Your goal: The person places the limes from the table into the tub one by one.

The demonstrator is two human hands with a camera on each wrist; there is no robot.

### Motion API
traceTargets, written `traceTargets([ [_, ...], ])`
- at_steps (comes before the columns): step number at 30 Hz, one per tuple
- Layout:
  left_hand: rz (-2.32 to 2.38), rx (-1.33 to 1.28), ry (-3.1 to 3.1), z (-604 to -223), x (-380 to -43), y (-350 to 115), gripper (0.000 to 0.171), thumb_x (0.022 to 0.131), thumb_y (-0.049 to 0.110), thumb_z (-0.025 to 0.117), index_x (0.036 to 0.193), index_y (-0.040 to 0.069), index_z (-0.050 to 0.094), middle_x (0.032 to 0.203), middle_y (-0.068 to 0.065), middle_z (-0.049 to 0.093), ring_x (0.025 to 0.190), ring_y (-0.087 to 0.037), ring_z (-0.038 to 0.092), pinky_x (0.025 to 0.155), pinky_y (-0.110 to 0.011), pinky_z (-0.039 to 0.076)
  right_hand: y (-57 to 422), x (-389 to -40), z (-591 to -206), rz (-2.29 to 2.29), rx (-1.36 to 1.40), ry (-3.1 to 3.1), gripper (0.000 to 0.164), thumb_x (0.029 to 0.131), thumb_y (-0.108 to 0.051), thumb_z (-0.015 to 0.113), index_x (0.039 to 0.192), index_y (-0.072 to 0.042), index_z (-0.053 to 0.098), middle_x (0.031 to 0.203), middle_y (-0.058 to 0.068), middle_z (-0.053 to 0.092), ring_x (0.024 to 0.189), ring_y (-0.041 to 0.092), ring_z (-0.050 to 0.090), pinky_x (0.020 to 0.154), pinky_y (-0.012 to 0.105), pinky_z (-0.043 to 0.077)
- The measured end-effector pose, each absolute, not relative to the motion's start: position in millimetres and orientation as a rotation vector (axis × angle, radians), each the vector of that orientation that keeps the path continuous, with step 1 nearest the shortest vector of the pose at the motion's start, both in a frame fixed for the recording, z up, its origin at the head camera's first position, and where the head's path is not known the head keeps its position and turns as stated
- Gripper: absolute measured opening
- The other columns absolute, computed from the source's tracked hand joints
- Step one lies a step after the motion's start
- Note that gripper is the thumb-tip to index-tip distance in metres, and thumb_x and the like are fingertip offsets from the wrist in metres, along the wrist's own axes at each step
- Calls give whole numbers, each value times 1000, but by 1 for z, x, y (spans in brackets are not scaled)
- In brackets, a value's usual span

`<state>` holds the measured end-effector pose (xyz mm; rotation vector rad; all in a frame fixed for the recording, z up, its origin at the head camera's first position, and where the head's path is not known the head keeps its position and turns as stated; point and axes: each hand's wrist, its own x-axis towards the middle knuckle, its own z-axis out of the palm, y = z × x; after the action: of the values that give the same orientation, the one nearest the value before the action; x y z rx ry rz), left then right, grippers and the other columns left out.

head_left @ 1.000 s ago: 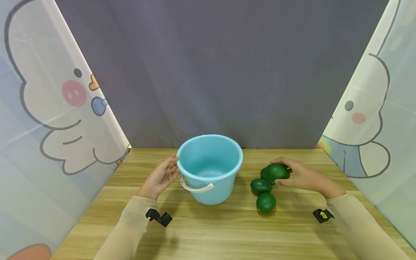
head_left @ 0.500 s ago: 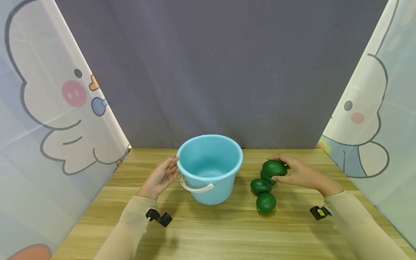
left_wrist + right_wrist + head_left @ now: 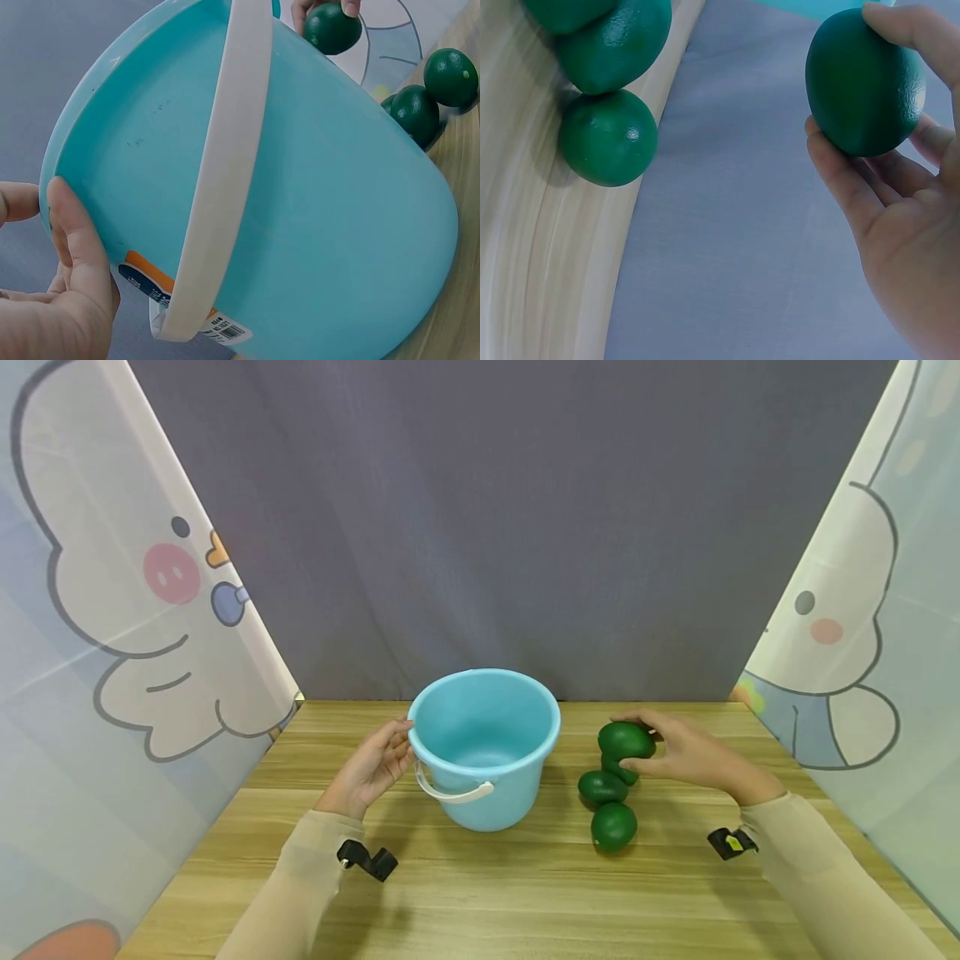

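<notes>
In my right hand (image 3: 686, 756) I hold a smooth, dark green avocado (image 3: 626, 740), thumb on one side and fingers on the other. The right wrist view shows this avocado (image 3: 864, 86) raised above the tabletop, its long axis nearly upright there. Below it on the table lie three more avocados: one partly hidden under the held one, another avocado (image 3: 602, 787) in the middle, and the nearest avocado (image 3: 614, 827). My left hand (image 3: 378, 768) grips the rim of a light blue bucket (image 3: 491, 802) at its left side. Inside, the bucket is empty.
A white handle (image 3: 453, 797) hangs down the bucket's front. Stickers (image 3: 225, 330) show low on its side in the left wrist view. A grey curtain (image 3: 480, 527) stands behind the wooden table (image 3: 495, 902), with cartoon-print sheets (image 3: 97, 693) at both sides.
My right hand has moved left and slightly up with the avocado, shifting it toward the bucket. The left hand, the bucket and the other avocados stay in place.
</notes>
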<state>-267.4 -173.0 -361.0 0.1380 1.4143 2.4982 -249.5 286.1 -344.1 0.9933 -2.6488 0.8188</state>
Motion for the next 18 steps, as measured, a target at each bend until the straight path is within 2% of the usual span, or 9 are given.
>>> traceTargets([
  [12, 2489, 127, 1439, -364, -270, -173, 34, 101, 6, 48, 134, 2, 40, 103, -6, 57, 81, -9, 59, 67, -12, 52, 281, -250, -337, 752, 999, -2640, 60, 84, -28, 84, 135, -9, 57, 108, -8, 65, 91, 7, 61, 74, 31, 57],
  [18, 2488, 136, 1439, -363, -270, -173, 33, 101, 6, 48, 133, 3, 40, 104, -6, 56, 80, -8, 59, 67, -13, 52, 277, -251, -331, 747, 1012, -2642, 60, 85, -27, 83, 136, -11, 56, 106, -10, 65, 90, 6, 62, 75, 33, 57],
])
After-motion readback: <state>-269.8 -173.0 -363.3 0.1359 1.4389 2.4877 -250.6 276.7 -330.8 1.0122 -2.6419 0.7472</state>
